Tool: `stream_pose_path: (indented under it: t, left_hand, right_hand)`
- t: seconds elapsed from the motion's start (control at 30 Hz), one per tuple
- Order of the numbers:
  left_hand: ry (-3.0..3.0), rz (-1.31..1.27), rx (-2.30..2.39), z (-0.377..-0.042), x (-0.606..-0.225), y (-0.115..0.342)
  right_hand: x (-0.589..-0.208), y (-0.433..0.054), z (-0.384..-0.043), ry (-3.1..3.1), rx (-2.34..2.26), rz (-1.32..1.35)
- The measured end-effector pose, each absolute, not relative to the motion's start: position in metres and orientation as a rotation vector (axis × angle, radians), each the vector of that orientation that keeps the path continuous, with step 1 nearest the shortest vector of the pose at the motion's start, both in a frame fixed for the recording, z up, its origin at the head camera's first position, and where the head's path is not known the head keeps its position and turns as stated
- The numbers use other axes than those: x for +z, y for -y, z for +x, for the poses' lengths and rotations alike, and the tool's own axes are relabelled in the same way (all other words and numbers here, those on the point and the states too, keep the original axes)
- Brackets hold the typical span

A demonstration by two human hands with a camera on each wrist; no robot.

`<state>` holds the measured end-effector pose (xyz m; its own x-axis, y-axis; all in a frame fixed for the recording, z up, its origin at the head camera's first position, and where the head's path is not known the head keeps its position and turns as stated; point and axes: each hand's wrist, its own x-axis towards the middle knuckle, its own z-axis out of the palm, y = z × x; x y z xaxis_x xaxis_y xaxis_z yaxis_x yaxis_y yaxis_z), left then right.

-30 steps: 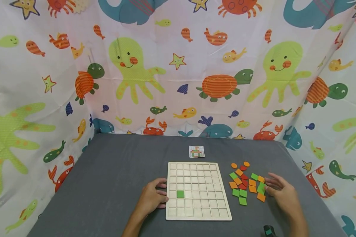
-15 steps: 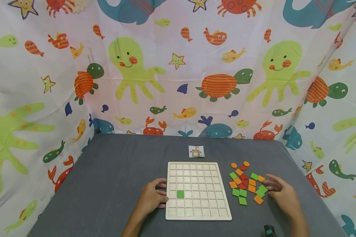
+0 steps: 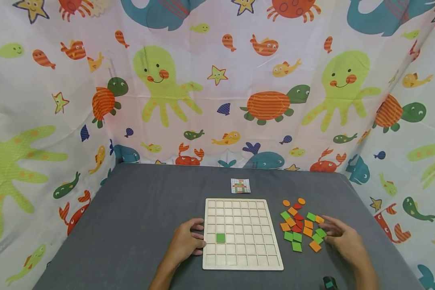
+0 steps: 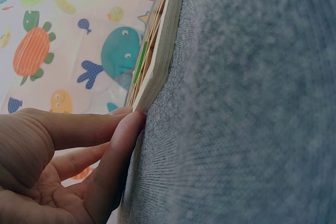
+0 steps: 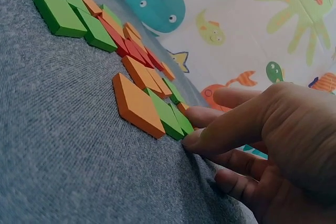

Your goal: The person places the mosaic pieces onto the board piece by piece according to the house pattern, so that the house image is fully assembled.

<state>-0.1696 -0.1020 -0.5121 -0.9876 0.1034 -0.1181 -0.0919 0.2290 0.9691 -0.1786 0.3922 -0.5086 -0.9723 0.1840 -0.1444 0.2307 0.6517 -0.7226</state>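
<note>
A pale wooden grid board (image 3: 243, 257) lies on the grey cloth, with one green square tile (image 3: 220, 238) in one of its cells. At its left edge my left hand (image 3: 186, 240) rests with fingertips against the side; in the left wrist view the thumb and a finger (image 4: 118, 153) touch the board's rim (image 4: 160, 72). To the right of the board my right hand (image 3: 346, 240) is beside the loose tiles, fingers loosely bent. Its thumb tip touches or nearly touches a green square tile (image 5: 167, 116). An orange square tile (image 5: 135, 107) lies just in front of that one.
Several green, orange and red pieces, including two round orange ones (image 3: 301, 201), are spread right of the board. A small picture card (image 3: 241, 185) with a coloured grid lies behind the board. A dark object (image 3: 329, 282) sits at the front edge. A sea-animal curtain (image 3: 210, 100) surrounds the table.
My right hand has shifted slightly left. The green tiles by it have spread apart, and the nearest orange tile has slid left and toward the front. The left hand has stayed on the board's edge.
</note>
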Motion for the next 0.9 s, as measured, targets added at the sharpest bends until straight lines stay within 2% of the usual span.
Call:
stream_pose_path:
  t: [0.67, 0.9]
  left_hand:
    - [-2.341, 0.007, 1.848, -0.169, -0.512, 0.102]
    - [-2.336, 0.004, 1.844, -0.169, -0.512, 0.101]
  right_hand:
    - [-0.509, -0.389, -0.176, -2.857, -1.278, 0.419]
    - [-0.504, -0.373, -0.175, -2.940, -1.264, 0.329]
